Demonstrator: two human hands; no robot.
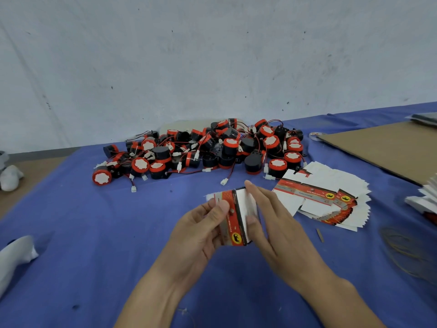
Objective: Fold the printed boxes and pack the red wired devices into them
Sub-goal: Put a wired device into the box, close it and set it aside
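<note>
- Two hands meet on one printed box (pixel 234 216), held just above the blue-covered worktop (pixel 94 233) in the near middle of my view.
- My left hand (pixel 201 230) has its grip closed on the box's left side: the thumb lies on the red printed face and the fingers curl round behind it.
- My right hand (pixel 276 223) pinches the white panel on the box's right side. The thumb presses the front of the panel and the fingers lie long and nearly straight along its far edge, with the index tip rising past the top corner.
- The box is partly opened and stands roughly on end, tilted a little. Its red strip with a yellow emblem is at the lower end.
- Both forearms come in from the bottom edge and angle toward each other, with the wrists well apart and the fingertips close together.
- A stack of flat boxes (pixel 331 204) lies fanned out on the worktop just to the right of my right hand, printed strips facing up.
- A heap of red wired devices (pixel 203 150) sits beyond the hands near the wall, tangled with thin wires and white plugs.
- I can't see inside the held box, so I can't tell whether anything is in it.
- A cardboard sheet (pixel 383 147) lies at the far right, and loose rubber bands (pixel 406 249) lie at the right edge.
</note>
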